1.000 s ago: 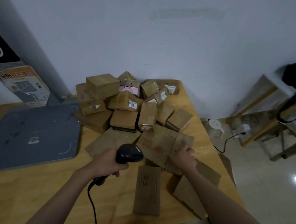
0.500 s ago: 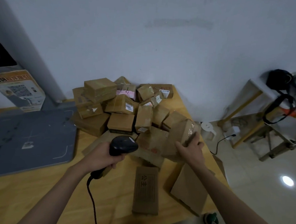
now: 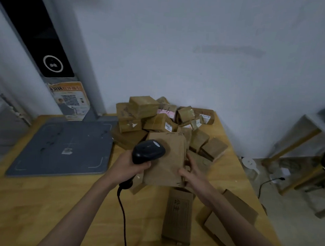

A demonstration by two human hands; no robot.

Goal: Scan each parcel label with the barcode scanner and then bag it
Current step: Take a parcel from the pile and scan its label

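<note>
Parcel (image 3: 166, 159), plain brown and creased, gripped in right hand (image 3: 192, 172); black scanner (image 3: 148, 150) clasped in left hand (image 3: 128, 168).

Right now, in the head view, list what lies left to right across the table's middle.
Flat grey scale platform → left hand gripping the black barcode scanner → brown paper parcel → right hand holding that parcel's edge.

Matt brown cardboard parcel (image 3: 165, 157), glossy black plastic scanner (image 3: 148, 150), pale wood table (image 3: 38, 206).
</note>
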